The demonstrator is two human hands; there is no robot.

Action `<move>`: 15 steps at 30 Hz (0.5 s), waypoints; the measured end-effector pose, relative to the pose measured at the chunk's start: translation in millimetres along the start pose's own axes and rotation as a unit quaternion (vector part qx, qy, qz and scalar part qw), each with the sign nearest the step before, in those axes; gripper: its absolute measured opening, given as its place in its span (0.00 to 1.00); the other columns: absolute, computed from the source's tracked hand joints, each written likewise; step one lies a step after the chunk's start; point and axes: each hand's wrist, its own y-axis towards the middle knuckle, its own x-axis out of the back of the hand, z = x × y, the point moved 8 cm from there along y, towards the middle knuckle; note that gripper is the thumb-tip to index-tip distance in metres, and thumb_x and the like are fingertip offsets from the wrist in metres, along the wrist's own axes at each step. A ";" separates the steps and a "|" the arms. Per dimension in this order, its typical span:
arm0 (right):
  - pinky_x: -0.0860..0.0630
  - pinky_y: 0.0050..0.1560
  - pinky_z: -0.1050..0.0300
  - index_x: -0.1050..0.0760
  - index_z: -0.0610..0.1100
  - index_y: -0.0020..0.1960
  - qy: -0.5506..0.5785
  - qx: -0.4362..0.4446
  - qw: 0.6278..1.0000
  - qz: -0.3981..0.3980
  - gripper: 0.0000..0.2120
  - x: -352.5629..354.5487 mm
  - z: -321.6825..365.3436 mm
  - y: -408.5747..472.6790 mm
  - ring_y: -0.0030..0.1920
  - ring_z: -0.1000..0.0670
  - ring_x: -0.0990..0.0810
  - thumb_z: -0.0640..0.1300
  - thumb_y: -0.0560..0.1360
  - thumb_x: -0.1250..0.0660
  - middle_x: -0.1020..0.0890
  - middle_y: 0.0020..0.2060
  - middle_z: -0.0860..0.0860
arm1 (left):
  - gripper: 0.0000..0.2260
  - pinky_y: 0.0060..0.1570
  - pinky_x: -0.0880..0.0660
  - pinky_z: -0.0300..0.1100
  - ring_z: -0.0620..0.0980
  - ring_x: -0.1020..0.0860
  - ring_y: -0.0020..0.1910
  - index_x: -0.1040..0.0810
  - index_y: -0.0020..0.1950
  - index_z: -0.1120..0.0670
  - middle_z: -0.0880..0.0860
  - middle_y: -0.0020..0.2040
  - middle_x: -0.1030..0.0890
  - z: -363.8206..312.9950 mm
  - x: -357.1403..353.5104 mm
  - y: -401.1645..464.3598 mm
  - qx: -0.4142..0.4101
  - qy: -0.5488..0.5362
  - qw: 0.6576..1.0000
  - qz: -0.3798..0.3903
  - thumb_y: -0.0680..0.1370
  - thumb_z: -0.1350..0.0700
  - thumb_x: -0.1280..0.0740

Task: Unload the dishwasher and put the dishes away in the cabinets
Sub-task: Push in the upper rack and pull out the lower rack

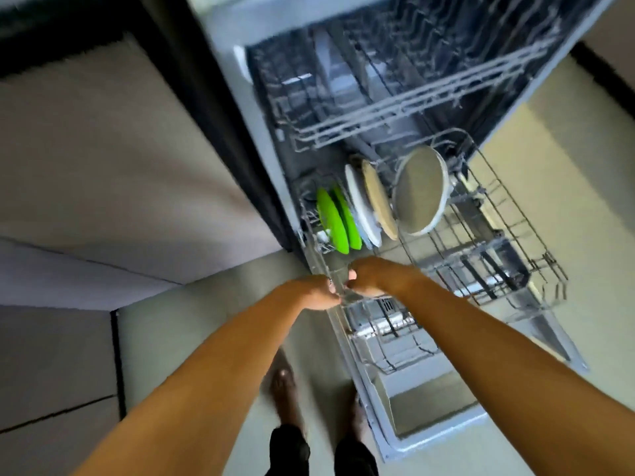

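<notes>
The dishwasher stands open with its lower rack pulled out over the lowered door. Upright in the rack stand two green plates, a white plate, a beige plate and a grey round plate. My left hand and my right hand are both closed on the rack's near wire edge, close together, just in front of the green plates. The upper rack sits above, blurred.
A grey countertop runs along the left, with dark cabinet fronts beside the dishwasher. Pale floor lies below, where my bare feet stand left of the door. A cutlery basket sits in the rack's right part.
</notes>
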 end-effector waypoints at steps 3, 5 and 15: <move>0.27 0.61 0.52 0.26 0.43 0.63 -0.043 0.034 0.998 -0.001 0.19 8.3 64.8 1.3 0.61 0.42 0.24 0.53 0.78 0.41 0.24 0.63 0.44 | 0.18 0.61 0.32 0.42 0.55 0.28 0.64 0.28 0.67 0.54 0.56 0.67 0.26 43.5 15.2 -35.8 0.031 -0.022 0.999 -0.030 0.81 0.49 0.44; 0.26 0.57 0.54 0.24 0.43 0.60 -0.044 0.073 0.996 -0.003 0.17 15.4 116.7 4.2 0.59 0.43 0.23 0.53 0.78 0.40 0.22 0.60 0.43 | 0.19 0.60 0.30 0.44 0.55 0.26 0.62 0.29 0.68 0.52 0.55 0.66 0.25 87.7 21.4 -54.7 0.065 -0.040 0.996 -0.054 0.80 0.48 0.43; 0.32 0.67 0.50 0.39 0.45 0.72 0.103 0.237 0.955 -0.148 0.24 43.6 369.5 2.2 0.67 0.43 0.29 0.48 0.79 0.38 0.32 0.69 0.44 | 0.22 0.69 0.39 0.48 0.53 0.35 0.71 0.36 0.74 0.52 0.52 0.74 0.35 290.1 77.7 -234.6 0.132 -0.018 0.877 -0.462 0.78 0.59 0.41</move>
